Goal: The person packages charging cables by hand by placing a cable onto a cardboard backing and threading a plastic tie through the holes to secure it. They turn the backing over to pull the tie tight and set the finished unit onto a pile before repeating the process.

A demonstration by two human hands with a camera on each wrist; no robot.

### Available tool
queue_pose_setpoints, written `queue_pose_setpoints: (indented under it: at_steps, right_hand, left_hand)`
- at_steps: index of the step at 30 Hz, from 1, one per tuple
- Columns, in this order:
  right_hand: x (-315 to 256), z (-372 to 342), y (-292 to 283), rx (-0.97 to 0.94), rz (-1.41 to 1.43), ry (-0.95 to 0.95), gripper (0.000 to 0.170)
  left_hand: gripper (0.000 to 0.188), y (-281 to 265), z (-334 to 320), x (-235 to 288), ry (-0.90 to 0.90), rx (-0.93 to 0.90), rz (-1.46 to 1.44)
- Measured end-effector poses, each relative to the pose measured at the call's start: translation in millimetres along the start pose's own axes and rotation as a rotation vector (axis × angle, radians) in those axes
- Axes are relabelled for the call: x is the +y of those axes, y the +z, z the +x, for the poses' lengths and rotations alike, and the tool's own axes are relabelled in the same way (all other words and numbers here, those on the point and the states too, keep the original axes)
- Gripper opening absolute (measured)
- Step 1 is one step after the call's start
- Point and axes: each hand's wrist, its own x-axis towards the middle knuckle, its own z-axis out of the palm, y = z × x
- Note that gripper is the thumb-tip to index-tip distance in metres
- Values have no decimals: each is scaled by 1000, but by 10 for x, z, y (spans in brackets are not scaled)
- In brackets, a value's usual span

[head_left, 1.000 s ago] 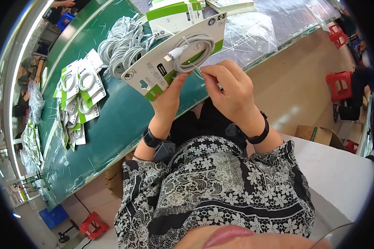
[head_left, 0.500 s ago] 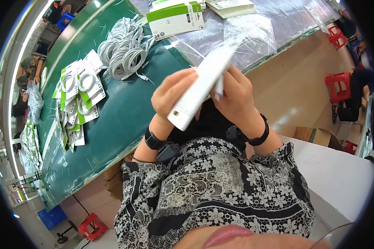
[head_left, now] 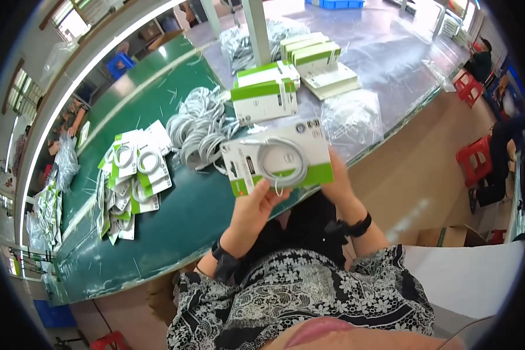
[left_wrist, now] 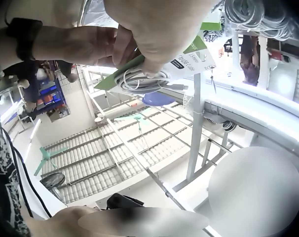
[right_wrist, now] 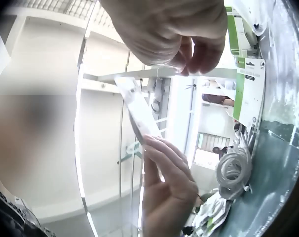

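Observation:
In the head view my left hand (head_left: 252,209) grips the lower edge of a white and green retail card (head_left: 318,140), its thumb on the front. A coiled grey USB cable (head_left: 301,158) sits on the card, and a small white tie loop (head_left: 280,190) sticks out below the coil. My right hand (head_left: 338,182) is blurred at the card's right end, fingers hidden behind it. In the right wrist view the right hand (right_wrist: 174,29) has its fingers bent together near a thin white strand; I cannot tell whether it pinches that.
Carded cables (head_left: 128,181) lie piled on the green table (head_left: 157,245) at left. Loose grey cables (head_left: 198,125) are heaped behind the card. Stacked blank cards (head_left: 268,105) and a clear bag of ties (head_left: 350,119) lie farther back, near a metal post (head_left: 255,35).
The card was turned edge-on half a second ago and now faces up again, farther forward. My right hand has gone from the tie at the front to the card's right end. The head view has tilted up.

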Motion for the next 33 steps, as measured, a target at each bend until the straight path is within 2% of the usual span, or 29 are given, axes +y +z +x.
queue_pose_setpoints:
  at_steps: [1,3,9,13,15,16,19,21,23,24,25,26,27,28,29,30,32,33]
  right_hand:
    - [43,-34,13,2,0,-20,25]
    - [193,-112,42,-176,-30,22,35]
    - [121,-98,55,-234,-53,4,40]
    - [51,-73,115,-246,-70,6,39]
    - [51,-70,141,-278,-131,-24,39]
    - [51,-64,156,-274,-135,-20,39]
    - [66,-67,178,-205,-208,-174,40]
    - [148,-107,166,-219,-238,-181,39]
    - [252,-41,142,-246,-299,-265,38]
    - [267,-33,189,-256,-298,-245,38]
    - [273,-26,268,-166,-243,-217,38]
    - [298,-57,305,-77,-188,-176,37]
    - [407,-53,263,-90,-186,-127,37]
    - [582,-4,179,-156,-329,-242,36]
    - [699,21,98,-227,-468,-380,36]
    - [680,52,37,-240,-466,-372,36]
    - [517,177,-95,-164,-282,-43,37]
    - [482,278,-200,-173,-288,-45,37]
  left_hand:
    - [33,-11,3,-18,12,-15,5]
    - [31,-32,-9,-75,-55,-55,-53]
    - [31,-87,15,-135,-118,-65,-109]
    - [31,-37,33,-121,-99,-97,-115]
    - [32,11,15,-78,-15,-133,-38]
    - [32,39,18,-50,28,-150,-2]
    - [33,56,86,19,78,-127,-9]
    - [34,46,47,28,82,-80,-23]
    - [34,72,94,58,88,-167,-18]
    - [34,73,140,61,90,-210,-13]
    - [34,75,209,40,82,-191,-25]
    - [34,68,249,-7,84,-213,-125]
    - [34,34,240,-65,80,-221,-227]
    - [34,-2,240,-93,58,-177,-242]
    - [33,-15,300,-69,67,-149,-137]
    - [32,-25,376,-15,87,-138,-28]
    - [32,-87,439,114,80,-98,29]
    - [32,-115,464,178,74,-69,90]
